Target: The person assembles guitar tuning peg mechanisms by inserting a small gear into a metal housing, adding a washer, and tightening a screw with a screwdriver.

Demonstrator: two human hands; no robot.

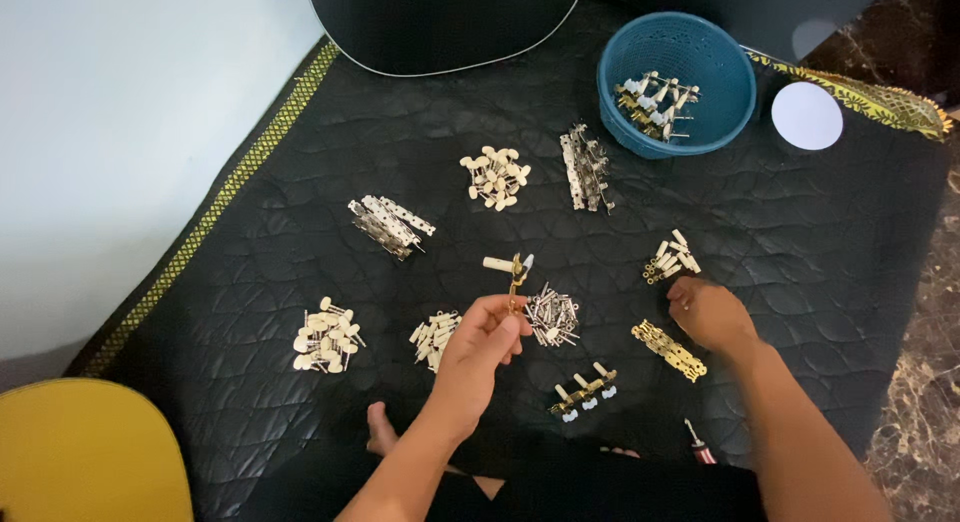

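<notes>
My left hand (482, 344) holds up a brass tuning-machine strip with a cream knob (511, 270) above the black quilted mat (270, 242). My right hand (710, 314) rests on the mat with fingers curled, just below a small pile of cream-knobbed tuners (671, 259) and beside a gold plate strip (668, 350). Whether it pinches anything is hidden. A heap of small metal posts (551, 317) lies between my hands. An assembled tuner set (583, 392) lies nearer to me.
A blue basket (716, 94) with tuners stands at the back right, next to a white disc (807, 116). Piles of cream knobs (495, 177) (324, 336) (434, 339) and metal strips (388, 223) (586, 168) dot the mat. A screwdriver (699, 446) lies near my right arm. A yellow guitar body (90, 452) is at the bottom left.
</notes>
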